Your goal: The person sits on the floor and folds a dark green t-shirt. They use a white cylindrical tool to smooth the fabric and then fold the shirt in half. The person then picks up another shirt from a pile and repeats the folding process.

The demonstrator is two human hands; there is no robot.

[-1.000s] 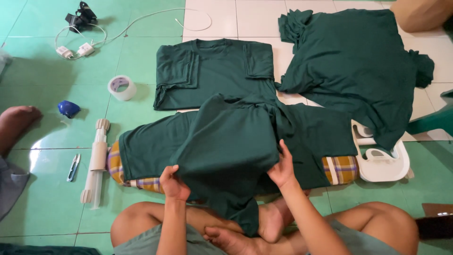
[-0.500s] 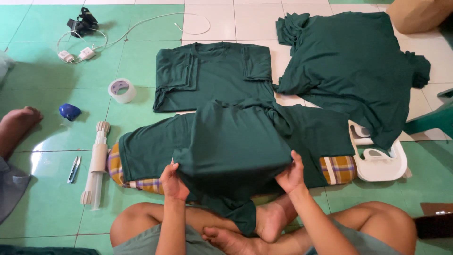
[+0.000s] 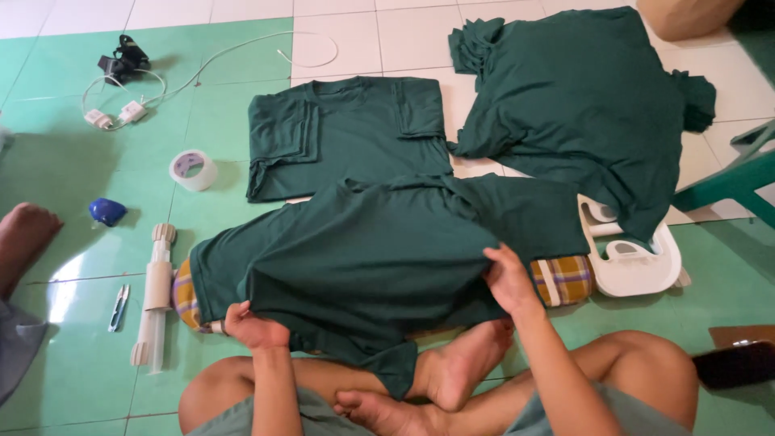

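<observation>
Fingers of the left hand (image 3: 252, 327) pinch the lower left edge of a dark green cotton T-shirt (image 3: 363, 258), while the right hand (image 3: 508, 280) presses its fingers, curled over the cloth, onto the shirt's right side. A second ago both hands sat closer together and held the garment bunched up over the lap; now they have moved apart and the shirt lies spread wide and flat. It covers a yellow-and-purple checked cushion (image 3: 565, 278), whose ends show at either side, just above the person's crossed bare legs (image 3: 452, 379).

Beyond it on the tiled floor (image 3: 64, 371) lies a folded dark green T-shirt (image 3: 347, 133), touching the spread one's upper edge, unchanged since the earlier frame. A loose heap of dark green shirts (image 3: 581, 97) sits to the right, draped partly over a white plastic stool (image 3: 638, 258). To the left are a roll of clear packing tape (image 3: 192, 169), a small blue object (image 3: 106, 211), a white plastic tube (image 3: 156, 295), small thread snips (image 3: 119, 307) and a white charger with cable (image 3: 113, 113). Another person's bare foot (image 3: 24, 238) rests at the left edge.
</observation>
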